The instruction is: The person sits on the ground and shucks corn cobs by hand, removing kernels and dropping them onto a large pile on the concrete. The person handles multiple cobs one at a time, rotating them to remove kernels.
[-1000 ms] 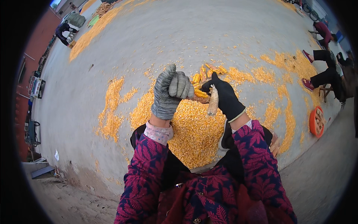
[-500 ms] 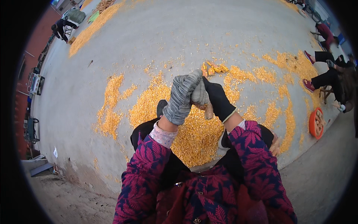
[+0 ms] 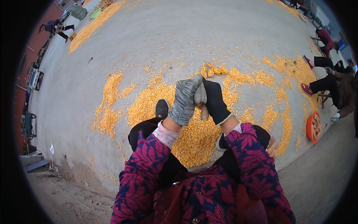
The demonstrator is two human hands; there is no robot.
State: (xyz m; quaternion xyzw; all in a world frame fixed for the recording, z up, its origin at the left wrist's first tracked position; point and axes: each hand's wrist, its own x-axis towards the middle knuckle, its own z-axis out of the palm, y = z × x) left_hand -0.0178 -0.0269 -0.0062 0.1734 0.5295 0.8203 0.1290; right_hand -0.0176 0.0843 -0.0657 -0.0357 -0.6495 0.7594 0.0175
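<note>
Fingers (image 3: 200, 96): on the left hand (image 3: 185, 100), they were curled and clamped on a pale cob (image 3: 204, 113).
Right hand (image 3: 215, 101): it touched the left; its fingers were hidden, I could not tell their state.
Cob place: below both gloves, above the kernel heap (image 3: 194, 143).

Outdoor farmyard: concrete ground (image 3: 167, 41) all round the fingers (image 3: 200, 95), loose corn kernels (image 3: 195, 140) in drifts beneath & beyond; parked vehicles (image 3: 34, 79) & reddish wall (image 3: 38, 39) far L of fingers; seated person (image 3: 345, 91) by orange basin (image 3: 309, 128) w/ cobs (image 3: 316, 126) to R.
</note>
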